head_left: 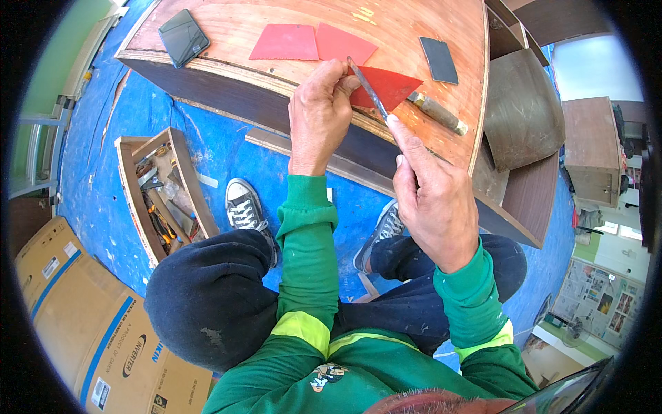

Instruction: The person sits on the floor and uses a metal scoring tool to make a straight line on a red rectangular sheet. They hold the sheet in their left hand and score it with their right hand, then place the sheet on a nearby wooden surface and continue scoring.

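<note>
My left hand (319, 117) is closed, its thumb and fingers pinching the left end of a red sheet (396, 84) that looks like sandpaper. In my right hand (439, 201) is a narrow, dark metal blade (369, 87), the index finger stretched along it. The blade slants across the sheet, its tip beside my left fingers. Its grip is hidden in my palm. Just behind lie two red pieces (284, 43) of similar sheet. A tool with a worn wooden handle (441, 114) rests right of the held sheet, its front end partly covered.
The wooden panel top (227, 31) carries a black phone (183, 38) and a dark grey rectangle (438, 60). A wooden toolbox (185, 181) stands on the blue floor sheet (103, 179). A large cardboard box (89, 297) is at lower left, a curved brown panel (523, 110) at right.
</note>
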### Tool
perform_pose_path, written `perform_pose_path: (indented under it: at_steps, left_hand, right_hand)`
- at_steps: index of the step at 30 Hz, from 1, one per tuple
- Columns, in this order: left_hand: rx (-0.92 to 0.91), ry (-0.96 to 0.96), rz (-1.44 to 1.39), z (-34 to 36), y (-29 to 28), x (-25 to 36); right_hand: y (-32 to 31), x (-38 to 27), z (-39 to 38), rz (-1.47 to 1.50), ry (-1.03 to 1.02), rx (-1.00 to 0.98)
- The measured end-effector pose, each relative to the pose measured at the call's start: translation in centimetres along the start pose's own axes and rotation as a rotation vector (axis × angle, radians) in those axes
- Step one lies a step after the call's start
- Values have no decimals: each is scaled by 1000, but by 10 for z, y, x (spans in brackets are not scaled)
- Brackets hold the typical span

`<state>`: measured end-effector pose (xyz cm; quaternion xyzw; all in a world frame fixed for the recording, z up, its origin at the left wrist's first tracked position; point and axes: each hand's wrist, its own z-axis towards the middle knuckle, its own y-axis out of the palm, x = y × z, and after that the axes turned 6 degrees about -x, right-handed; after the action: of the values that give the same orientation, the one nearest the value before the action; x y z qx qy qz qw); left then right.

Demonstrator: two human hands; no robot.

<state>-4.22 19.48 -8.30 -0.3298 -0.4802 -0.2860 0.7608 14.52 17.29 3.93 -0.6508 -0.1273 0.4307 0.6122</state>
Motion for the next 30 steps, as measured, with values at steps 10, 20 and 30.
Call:
perform_pose_path:
  at_steps: [10, 20, 30]
  left_hand:
    - [-10, -53, 4, 0, -1, 7]
    - [43, -17, 16, -3, 1, 4]
    - [0, -33, 3, 2, -1, -2]
  right_hand:
    - [6, -1, 3, -60, -12, 14]
    - [24, 4, 40, -147, -71, -18]
    - [22, 6, 75, -35, -105, 36]
